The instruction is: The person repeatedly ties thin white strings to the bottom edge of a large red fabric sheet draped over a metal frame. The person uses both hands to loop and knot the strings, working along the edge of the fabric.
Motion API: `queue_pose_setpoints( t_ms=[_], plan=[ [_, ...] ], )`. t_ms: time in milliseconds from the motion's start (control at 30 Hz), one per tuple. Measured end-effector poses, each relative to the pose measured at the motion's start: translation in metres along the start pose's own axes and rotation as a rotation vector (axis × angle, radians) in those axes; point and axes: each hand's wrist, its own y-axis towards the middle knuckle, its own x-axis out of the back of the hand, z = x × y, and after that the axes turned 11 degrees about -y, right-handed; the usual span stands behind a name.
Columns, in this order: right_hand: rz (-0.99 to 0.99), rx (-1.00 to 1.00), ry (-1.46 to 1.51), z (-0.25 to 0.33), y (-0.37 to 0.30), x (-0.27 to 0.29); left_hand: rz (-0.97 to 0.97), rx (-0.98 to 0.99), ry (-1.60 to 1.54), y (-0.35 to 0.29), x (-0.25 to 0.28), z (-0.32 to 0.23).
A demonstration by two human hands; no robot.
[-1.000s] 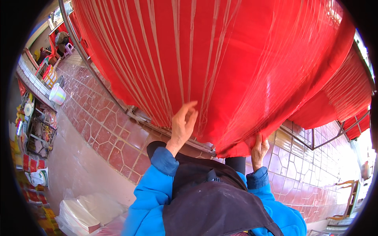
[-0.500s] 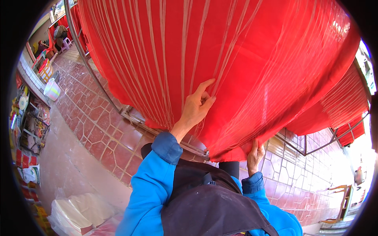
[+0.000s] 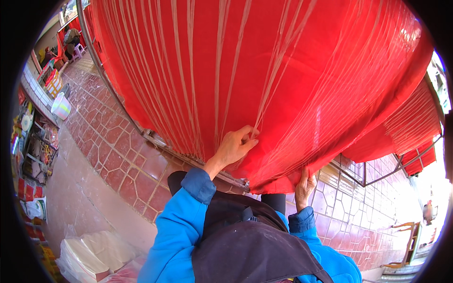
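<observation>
A wide sheet of red cloth [image 3: 222, 85] stretches out before me, with pale threads [image 3: 271, 75] running down over it in loose bundles. Near the cloth's lower middle, my left hand [image 3: 234, 147] is closed, thumb and forefinger pinched at the end of one thread bundle. My right hand [image 3: 305, 188] grips the cloth's near edge to the right, thumb on top and the other fingers partly hidden. Threads gather densely along the fold between my hands.
A dark metal frame [image 3: 113, 89] borders the cloth on the left. More red cloth [image 3: 410, 122] hangs on a frame at right. On the tiled floor [image 3: 132, 155] stand a pale bucket [image 3: 61, 106] and, nearer, plastic-wrapped material [image 3: 96, 254]. A wooden chair [image 3: 411, 245] stands lower right.
My left hand has moved down toward the near edge, its forefinger bending in from extended to a pinch on the threads. My right hand stays at the cloth edge.
</observation>
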Motion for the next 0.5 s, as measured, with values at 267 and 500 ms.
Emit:
queue_pose_setpoints(
  t_ms=[267, 500],
  plan=[
    [0.032, -0.008, -0.033, 0.003, 0.0, 0.003, -0.23, -0.452, 0.241, -0.004, -0.001, -0.026],
    [0.029, 0.015, -0.027, 0.003, 0.0, 0.002, -0.244, -0.372, 0.121, -0.005, -0.009, -0.028]
  ],
)
